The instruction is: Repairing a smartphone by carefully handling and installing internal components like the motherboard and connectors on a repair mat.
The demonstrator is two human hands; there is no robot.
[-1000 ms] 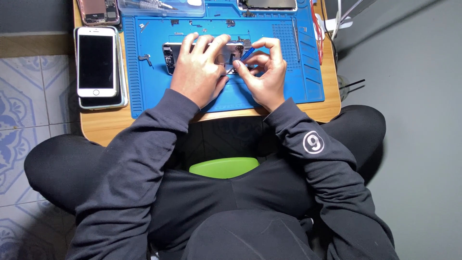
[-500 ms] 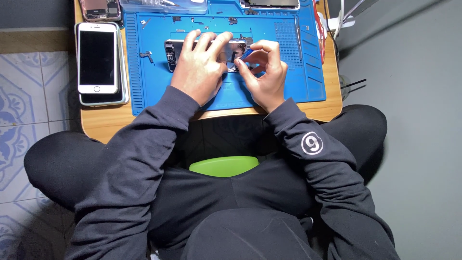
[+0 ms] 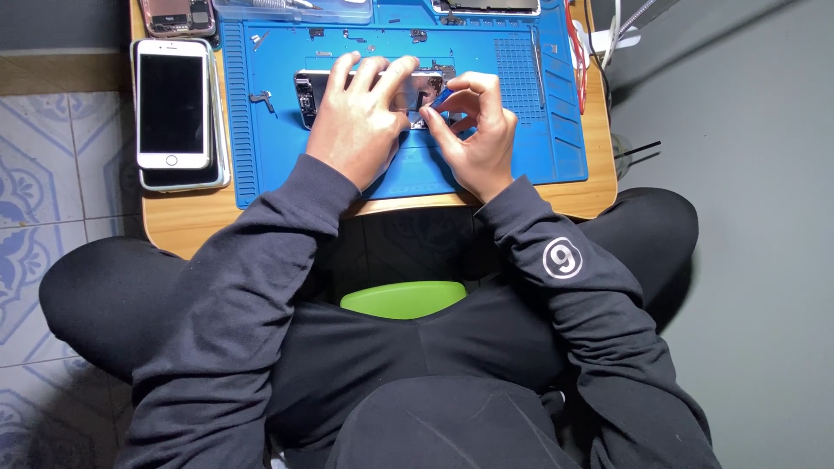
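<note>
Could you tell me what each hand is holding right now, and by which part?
The left hand presses down on the opened phone, fingers spread across its body. The right hand pinches something small and blue at its fingertips; what part cannot be told.

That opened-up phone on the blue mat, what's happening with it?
A person sits cross-legged at a low wooden table. Their left hand presses down on the opened phone, which lies on the blue mat. The right hand pinches a small blue tool against the phone's right end. Tiny loose parts lie on the mat, and a white phone rests on a stack at the left.
</note>
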